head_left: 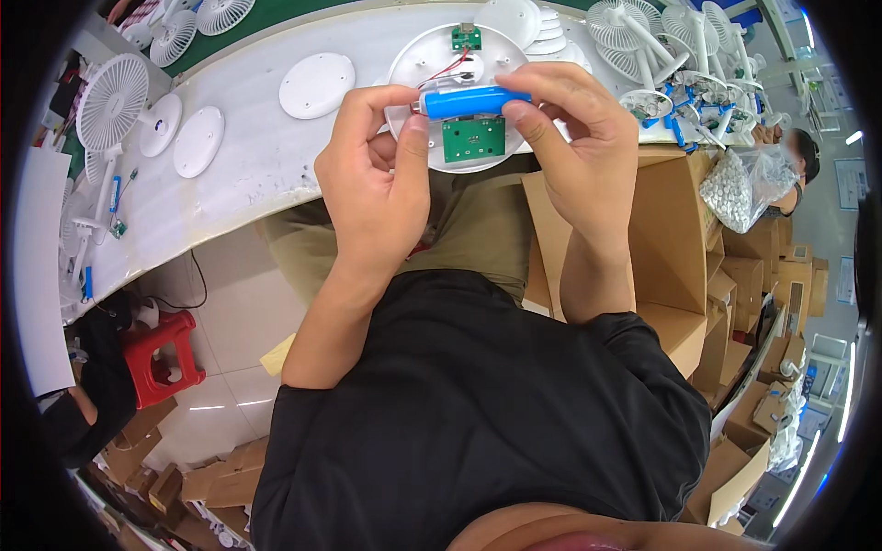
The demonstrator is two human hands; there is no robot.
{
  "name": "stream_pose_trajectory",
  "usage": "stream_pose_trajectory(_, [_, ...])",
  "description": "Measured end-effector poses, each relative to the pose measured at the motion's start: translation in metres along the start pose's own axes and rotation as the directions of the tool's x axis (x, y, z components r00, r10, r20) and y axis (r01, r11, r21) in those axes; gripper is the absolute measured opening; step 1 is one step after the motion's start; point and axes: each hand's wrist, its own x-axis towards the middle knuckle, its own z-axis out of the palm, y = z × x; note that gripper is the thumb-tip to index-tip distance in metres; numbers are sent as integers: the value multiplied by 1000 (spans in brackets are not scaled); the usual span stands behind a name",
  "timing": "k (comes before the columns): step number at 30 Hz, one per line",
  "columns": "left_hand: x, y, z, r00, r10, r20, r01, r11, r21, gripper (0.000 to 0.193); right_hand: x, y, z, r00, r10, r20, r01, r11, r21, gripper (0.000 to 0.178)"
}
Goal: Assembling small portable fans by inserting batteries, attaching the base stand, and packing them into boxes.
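Note:
A blue cylindrical battery (473,103) lies level between my two hands, above a round white fan base (404,69). My left hand (378,174) is closed, with thumb and forefinger pinching the battery's left end, where a clear plastic piece shows. My right hand (583,142) pinches its right end between thumb and fingers. Inside the base, a green circuit board (474,140) sits on the near side. A smaller green board (466,37) is at the far rim, with red and black wires (450,66) running from it toward the battery.
Round white discs (317,85) lie on the white table (248,147). White fans (112,103) stand at the left; more fans (634,41) and blue batteries (678,129) crowd the right. An open cardboard box (666,230) adjoins the table. A red stool (163,358) stands lower left, near another person.

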Motion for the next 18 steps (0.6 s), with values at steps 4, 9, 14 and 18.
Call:
stream_pose_trajectory(4, [5, -1, -5, 1000, 5, -1, -5, 999, 54, 16, 8, 6, 1, 978, -171, 121, 202, 924, -324, 29])
stream_pose_trajectory(9, [13, -7, -9, 999, 40, -21, -42, 997, -72, 16, 13, 27, 10, 994, -87, 64, 99, 971, -217, 30])
stream_pose_trajectory(14, [18, 1, -9, 999, 26, -46, -26, 1000, -7, 18, 12, 30, 8, 984, 95, 151, -137, 947, 291, 32])
stream_pose_trajectory(18, [20, 3, -13, 999, -3, 37, 3, 1000, 9, 21, 14, 34, 5, 972, 107, 208, -196, 859, 474, 32])
